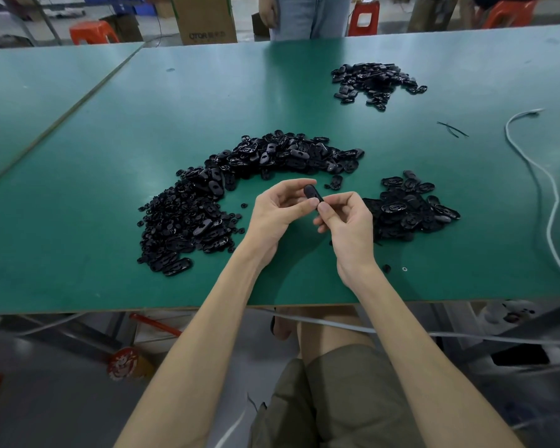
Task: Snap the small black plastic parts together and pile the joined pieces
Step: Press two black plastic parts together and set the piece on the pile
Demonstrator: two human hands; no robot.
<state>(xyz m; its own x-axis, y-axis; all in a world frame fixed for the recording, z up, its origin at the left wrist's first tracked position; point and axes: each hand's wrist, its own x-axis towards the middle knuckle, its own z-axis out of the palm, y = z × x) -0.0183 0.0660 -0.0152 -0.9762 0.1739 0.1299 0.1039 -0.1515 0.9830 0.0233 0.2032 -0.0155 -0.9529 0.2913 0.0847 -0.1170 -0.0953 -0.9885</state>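
Observation:
A small black oval plastic part (312, 193) is held above the green table (110, 189), pinched between both hands. My left hand (280, 210) curls round its far end with fingers and thumb. My right hand (345, 219) pinches its near end with thumb and forefinger. A long curved heap of loose black parts (240, 185) lies left of and beyond my hands. A smaller pile of black oval pieces (408, 206) sits right of my right hand. Another pile (374, 82) lies far back on the right.
A white cable (545, 189) snakes along the table's right side. A black twist tie (451, 129) lies near it. A few stray small parts (386, 269) sit near the front edge. A person (304, 16) stands at the far edge, with cardboard boxes and red stools behind.

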